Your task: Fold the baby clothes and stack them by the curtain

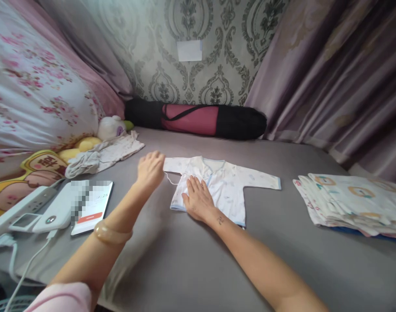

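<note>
A white baby shirt (228, 197) with light blue trim lies spread on the grey bed surface, its sleeves out to both sides. My left hand (151, 169) is closed at the cuff of the sleeve on the left, fingers curled around its end. My right hand (199, 197) rests flat on the shirt's front, fingers stretched out, pressing on the cloth and holding nothing. A thin white tie string hangs beside the shirt's left side, below that sleeve. Part of the front is hidden under my right hand.
Folded baby clothes (357, 199) are stacked at the right. On the left are a phone (95, 208), a white power bank (60, 208), a power strip (22, 210) and soft toys (38, 173). A crumpled garment (110, 156) lies behind them. A black and red long bag (191, 119) lies along the wall.
</note>
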The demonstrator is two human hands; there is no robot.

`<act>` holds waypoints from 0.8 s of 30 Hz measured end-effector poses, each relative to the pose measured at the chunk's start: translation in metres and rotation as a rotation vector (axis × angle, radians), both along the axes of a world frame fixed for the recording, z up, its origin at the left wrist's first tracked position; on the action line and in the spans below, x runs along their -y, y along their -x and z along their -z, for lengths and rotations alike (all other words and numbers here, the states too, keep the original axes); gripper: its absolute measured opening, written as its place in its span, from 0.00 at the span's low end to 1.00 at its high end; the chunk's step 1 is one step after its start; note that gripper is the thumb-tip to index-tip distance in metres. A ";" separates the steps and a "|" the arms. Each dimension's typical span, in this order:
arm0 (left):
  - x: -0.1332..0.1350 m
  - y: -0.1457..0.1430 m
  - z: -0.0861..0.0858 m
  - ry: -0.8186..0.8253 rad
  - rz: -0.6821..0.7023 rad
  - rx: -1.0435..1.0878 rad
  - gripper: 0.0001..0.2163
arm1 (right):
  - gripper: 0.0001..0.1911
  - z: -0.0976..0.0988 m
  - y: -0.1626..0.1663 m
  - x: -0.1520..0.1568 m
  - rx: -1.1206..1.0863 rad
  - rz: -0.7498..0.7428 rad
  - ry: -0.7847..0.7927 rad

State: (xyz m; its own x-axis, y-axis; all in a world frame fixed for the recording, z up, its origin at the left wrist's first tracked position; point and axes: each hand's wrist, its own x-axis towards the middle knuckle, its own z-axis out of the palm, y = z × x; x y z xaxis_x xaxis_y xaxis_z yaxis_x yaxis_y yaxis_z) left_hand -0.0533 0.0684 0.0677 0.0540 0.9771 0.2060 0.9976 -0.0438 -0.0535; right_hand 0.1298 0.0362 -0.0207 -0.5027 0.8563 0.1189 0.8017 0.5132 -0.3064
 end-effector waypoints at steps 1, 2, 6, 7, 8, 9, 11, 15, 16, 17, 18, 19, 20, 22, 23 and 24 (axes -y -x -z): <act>-0.013 -0.010 0.004 0.055 0.108 0.050 0.17 | 0.32 0.000 0.000 0.000 0.000 -0.003 0.000; -0.027 -0.020 0.010 0.115 0.211 0.084 0.18 | 0.32 0.000 0.000 0.000 0.005 -0.009 0.003; -0.079 -0.057 0.040 0.341 0.600 0.224 0.21 | 0.32 -0.002 -0.001 0.001 0.030 -0.029 -0.018; -0.090 -0.064 0.046 0.345 0.647 0.225 0.21 | 0.32 -0.002 -0.002 0.001 0.034 -0.033 -0.033; -0.099 -0.070 0.052 0.340 0.681 0.219 0.20 | 0.32 -0.002 -0.002 0.001 0.037 -0.036 -0.046; -0.107 -0.074 0.056 0.331 0.708 0.215 0.19 | 0.32 -0.002 -0.002 0.001 0.044 -0.039 -0.053; -0.121 -0.080 0.062 0.318 0.729 0.216 0.17 | 0.32 -0.001 -0.001 0.000 0.061 -0.042 -0.050; -0.141 -0.087 0.066 0.345 0.662 0.233 0.14 | 0.33 -0.002 0.001 -0.001 0.098 -0.045 -0.001; -0.144 -0.089 0.066 0.350 0.650 0.232 0.13 | 0.33 -0.003 0.002 -0.001 0.105 -0.044 0.013; -0.146 -0.090 0.067 0.350 0.643 0.230 0.11 | 0.33 -0.004 0.003 0.000 0.112 -0.045 0.026; -0.148 -0.092 0.067 0.346 0.637 0.229 0.10 | 0.32 -0.004 0.004 0.000 0.119 -0.042 0.033; -0.148 -0.094 0.068 0.338 0.628 0.229 0.08 | 0.32 -0.005 0.005 0.001 0.124 -0.039 0.034; -0.148 -0.096 0.069 0.325 0.617 0.232 0.08 | 0.32 -0.005 0.006 0.002 0.127 -0.037 0.029; -0.145 -0.098 0.071 0.292 0.592 0.242 0.08 | 0.32 -0.006 0.006 0.004 0.126 -0.030 0.012; -0.143 -0.098 0.072 0.274 0.578 0.248 0.08 | 0.31 -0.006 0.007 0.005 0.124 -0.028 0.005; -0.140 -0.098 0.074 0.255 0.564 0.255 0.09 | 0.31 -0.006 0.007 0.005 0.123 -0.026 0.003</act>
State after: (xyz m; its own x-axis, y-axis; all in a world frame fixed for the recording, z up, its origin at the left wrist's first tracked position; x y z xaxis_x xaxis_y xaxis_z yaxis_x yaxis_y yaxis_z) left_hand 0.0445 0.2083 -0.0060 0.5506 0.8335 0.0464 0.7985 -0.5421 0.2619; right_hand 0.1230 0.0310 -0.0144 -0.5357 0.8428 0.0525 0.8195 0.5338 -0.2086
